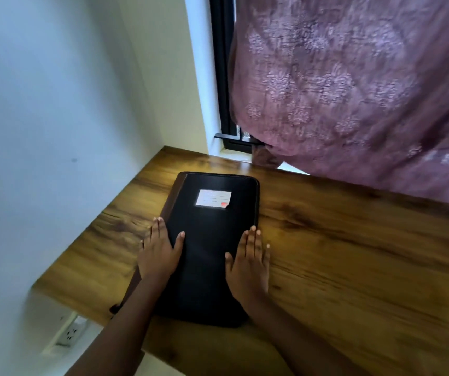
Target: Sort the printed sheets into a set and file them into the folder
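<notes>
A black folder (207, 248) lies closed and flat on the wooden desk (353, 261), with a white label (213, 198) on its cover. My left hand (159, 253) rests flat on the folder's left edge, fingers spread. On the right edge lies my right hand (249, 263), also flat, with its outer fingers on the wood. Neither hand grips anything. No printed sheets are in view.
A white wall (41, 131) borders the desk on the left, with a power socket (71, 333) below the desk edge. A mauve patterned curtain (353, 90) hangs over the back right of the desk, beside a black window frame (224, 77).
</notes>
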### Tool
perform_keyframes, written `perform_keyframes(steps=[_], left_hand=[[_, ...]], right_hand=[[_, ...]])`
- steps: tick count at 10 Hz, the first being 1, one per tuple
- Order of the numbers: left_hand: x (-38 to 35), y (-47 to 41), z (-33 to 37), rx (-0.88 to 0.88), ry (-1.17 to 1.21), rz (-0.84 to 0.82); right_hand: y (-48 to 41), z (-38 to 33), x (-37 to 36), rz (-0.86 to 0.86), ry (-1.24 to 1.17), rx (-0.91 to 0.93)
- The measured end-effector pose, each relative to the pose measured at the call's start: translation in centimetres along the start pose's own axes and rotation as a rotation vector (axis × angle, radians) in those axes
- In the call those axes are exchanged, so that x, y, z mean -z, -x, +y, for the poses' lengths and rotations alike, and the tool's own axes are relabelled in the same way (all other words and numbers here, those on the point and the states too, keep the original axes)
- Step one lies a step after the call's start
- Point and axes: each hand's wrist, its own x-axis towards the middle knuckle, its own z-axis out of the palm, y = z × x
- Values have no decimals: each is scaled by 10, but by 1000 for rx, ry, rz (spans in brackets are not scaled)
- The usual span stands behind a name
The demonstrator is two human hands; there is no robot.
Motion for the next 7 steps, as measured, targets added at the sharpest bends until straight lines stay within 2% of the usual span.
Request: perform_keyframes(steps=[3,4,6,7], left_hand=[[1,-37,-31,-64,-1,-15],[2,-38,-32,-62,11,-36],[13,-36,-27,-147,-16,-43],[15,-29,-5,-255,-61,-41]], right_hand=[[-7,-39,-16,-21,7,-47],[-4,-39,-13,-75,-27,-57],[-4,-24,1,-151,-114,41],[-3,2,22,-148,-141,57]])
